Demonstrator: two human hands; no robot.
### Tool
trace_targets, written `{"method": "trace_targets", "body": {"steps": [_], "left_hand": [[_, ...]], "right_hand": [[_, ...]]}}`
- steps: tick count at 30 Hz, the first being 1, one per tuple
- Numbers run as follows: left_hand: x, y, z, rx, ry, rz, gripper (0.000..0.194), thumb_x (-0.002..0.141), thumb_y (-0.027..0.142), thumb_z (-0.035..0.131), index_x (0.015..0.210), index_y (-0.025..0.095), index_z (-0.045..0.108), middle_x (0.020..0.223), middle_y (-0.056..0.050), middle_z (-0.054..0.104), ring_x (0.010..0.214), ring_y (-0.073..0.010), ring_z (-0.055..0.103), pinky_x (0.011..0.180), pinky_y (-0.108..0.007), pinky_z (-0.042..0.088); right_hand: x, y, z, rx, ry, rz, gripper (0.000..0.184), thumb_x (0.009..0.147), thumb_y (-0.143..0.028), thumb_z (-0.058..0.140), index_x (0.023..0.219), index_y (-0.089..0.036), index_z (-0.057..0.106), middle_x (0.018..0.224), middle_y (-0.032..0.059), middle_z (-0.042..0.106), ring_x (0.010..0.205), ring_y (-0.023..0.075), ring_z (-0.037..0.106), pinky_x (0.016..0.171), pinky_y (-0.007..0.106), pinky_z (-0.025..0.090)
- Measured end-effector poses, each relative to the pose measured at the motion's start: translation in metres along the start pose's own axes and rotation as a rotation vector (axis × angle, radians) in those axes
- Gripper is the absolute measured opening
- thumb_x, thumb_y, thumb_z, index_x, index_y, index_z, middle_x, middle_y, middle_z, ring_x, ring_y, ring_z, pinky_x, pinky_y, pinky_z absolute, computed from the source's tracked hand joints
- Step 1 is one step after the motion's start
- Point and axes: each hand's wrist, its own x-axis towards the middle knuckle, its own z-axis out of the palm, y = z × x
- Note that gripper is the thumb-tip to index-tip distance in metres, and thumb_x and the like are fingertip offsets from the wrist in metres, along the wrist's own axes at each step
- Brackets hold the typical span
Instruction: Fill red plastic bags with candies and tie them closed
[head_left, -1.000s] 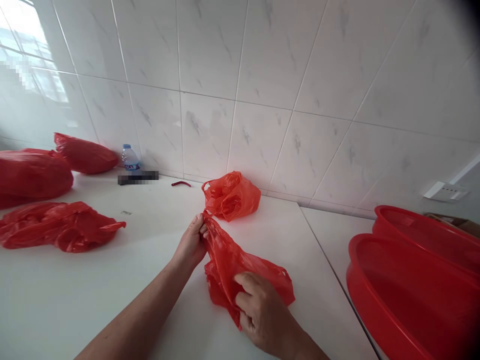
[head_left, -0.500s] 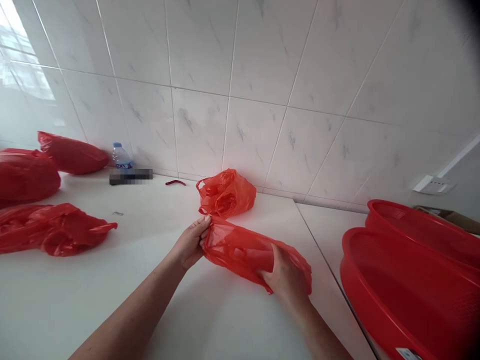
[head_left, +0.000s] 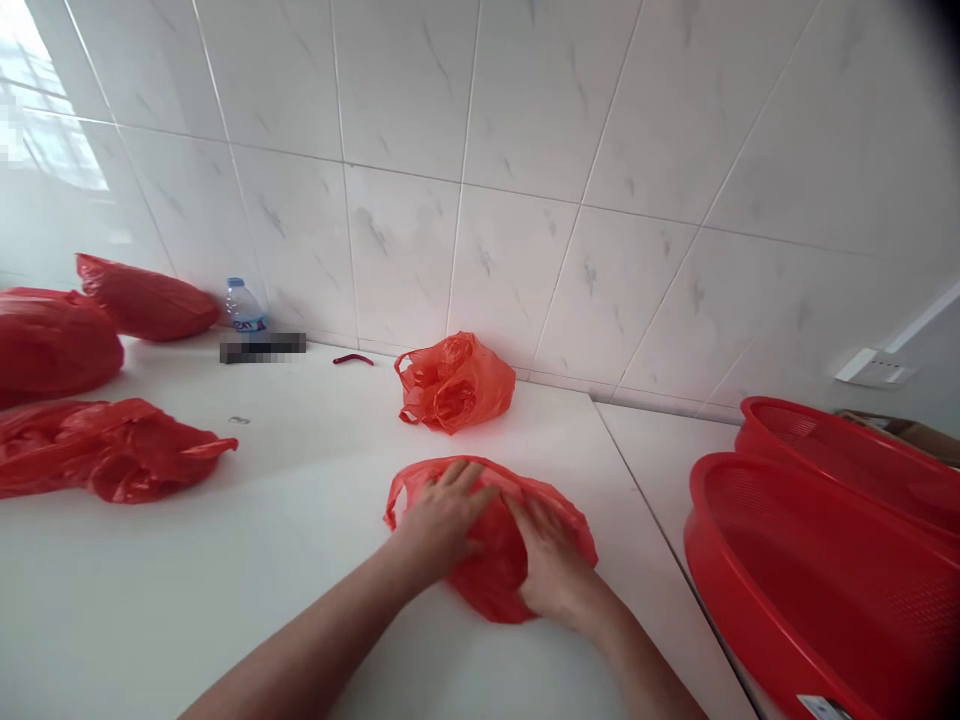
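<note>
A thin red plastic bag [head_left: 501, 562] lies on the white tabletop in front of me, spread rather flat. My left hand [head_left: 442, 520] rests on its upper left part, fingers stretched and spread over the plastic. On the right half, my right hand [head_left: 553, 560] lies with its fingers extended and its thumb apart, touching the bag. The two hands are close together, with fingertips nearly meeting at the middle. What may be inside the bag is hidden. Just behind it sits a crumpled red bag [head_left: 457, 385] with loop handles.
Filled red bags [head_left: 142, 298] and a knotted red bag [head_left: 142, 450] occupy the left. A water bottle [head_left: 244, 308] stands near the tiled wall [head_left: 405, 250], beside a small dark red curved object [head_left: 352, 358]. Red plastic baskets [head_left: 795, 580] stand at right, past the table seam.
My left hand has let go of the bag's edge and come down right onto its top. The bag has been lowered and flattened, and my right hand has spread over it.
</note>
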Motion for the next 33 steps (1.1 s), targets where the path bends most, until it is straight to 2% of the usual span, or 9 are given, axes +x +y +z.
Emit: {"method": "trace_targets", "body": {"steps": [2,5,9,14,17,19,25,29,33], "left_hand": [[0.007,-0.016,-0.016,0.308,-0.032,-0.042,0.066,0.043,0.017,0.080,0.105,0.030,0.066,0.134,-0.009,0.048,0.134,-0.0411,0.022,0.106,-0.055,0.019],[0.009,-0.028,-0.034,0.347,-0.082,-0.052,0.071,0.044,0.023,0.081,0.112,0.032,0.063,0.133,-0.008,0.050,0.129,-0.0391,0.032,0.103,-0.049,0.029],[0.011,-0.020,-0.038,0.241,0.021,0.045,0.049,0.060,0.029,0.075,0.108,0.031,0.066,0.123,-0.007,0.058,0.109,-0.0333,0.052,0.096,-0.041,0.037],[0.016,-0.008,-0.039,0.454,0.284,0.182,0.032,0.074,0.036,0.064,0.106,0.028,0.066,0.121,-0.008,0.058,0.115,-0.0314,0.047,0.100,-0.040,0.032],[0.018,-0.015,-0.042,0.486,0.358,-0.008,0.055,0.064,0.044,0.071,0.114,0.026,0.060,0.123,-0.011,0.056,0.118,-0.0354,0.045,0.096,-0.042,0.035],[0.019,-0.021,-0.043,0.427,0.321,-0.185,0.066,0.060,0.046,0.073,0.120,0.026,0.056,0.109,-0.011,0.063,0.106,-0.0347,0.054,0.086,-0.039,0.042],[0.020,-0.026,-0.033,0.127,0.234,-0.294,0.043,0.066,0.034,0.067,0.108,0.026,0.060,0.077,-0.002,0.069,0.058,-0.0192,0.062,0.050,-0.024,0.043],[0.020,-0.023,-0.034,0.023,0.235,-0.306,0.041,0.065,0.031,0.068,0.104,0.022,0.061,0.074,-0.002,0.069,0.055,-0.0180,0.062,0.045,-0.022,0.043],[0.019,-0.021,-0.039,-0.055,0.160,-0.299,0.046,0.068,0.037,0.068,0.110,0.021,0.057,0.080,-0.005,0.070,0.052,-0.0170,0.062,0.044,-0.023,0.044]], "right_hand": [[0.000,0.001,-0.014,0.070,-0.158,0.027,0.095,0.056,-0.014,0.071,0.140,-0.034,0.033,0.137,0.0090,0.047,0.122,0.0280,0.049,0.079,0.036,0.053],[0.005,0.007,-0.036,0.287,-0.220,0.137,0.074,0.063,-0.023,0.070,0.133,-0.031,0.045,0.127,0.0077,0.057,0.111,0.0258,0.058,0.077,0.036,0.055],[0.016,0.022,-0.051,0.619,-0.028,0.312,0.037,0.078,-0.038,0.059,0.108,-0.018,0.063,0.107,0.0098,0.068,0.101,0.0229,0.064,0.088,0.040,0.050],[0.020,0.034,-0.045,0.853,0.254,0.406,0.032,0.080,-0.044,0.057,0.094,-0.016,0.061,0.092,0.0090,0.070,0.088,0.0208,0.067,0.084,0.036,0.051],[0.021,0.032,-0.037,0.610,0.283,0.317,0.027,0.081,-0.038,0.054,0.093,-0.016,0.062,0.093,0.0090,0.069,0.087,0.0211,0.066,0.082,0.037,0.051],[0.021,0.029,-0.031,0.411,0.256,0.234,0.022,0.077,-0.030,0.057,0.093,-0.017,0.064,0.096,0.0078,0.069,0.092,0.0211,0.064,0.087,0.039,0.049],[0.018,0.008,-0.033,0.169,0.327,0.057,0.025,0.079,-0.016,0.053,0.100,-0.022,0.065,0.105,0.0051,0.065,0.102,0.0188,0.058,0.093,0.037,0.046],[-0.002,-0.023,-0.058,0.047,0.494,-0.087,0.025,0.086,-0.015,0.046,0.103,-0.022,0.063,0.108,0.0075,0.061,0.105,0.0184,0.055,0.094,0.036,0.046],[-0.037,-0.041,-0.108,-0.163,0.531,-0.105,0.026,0.085,-0.024,0.052,0.110,-0.025,0.059,0.121,0.0088,0.054,0.113,0.0223,0.051,0.094,0.040,0.045]]}}
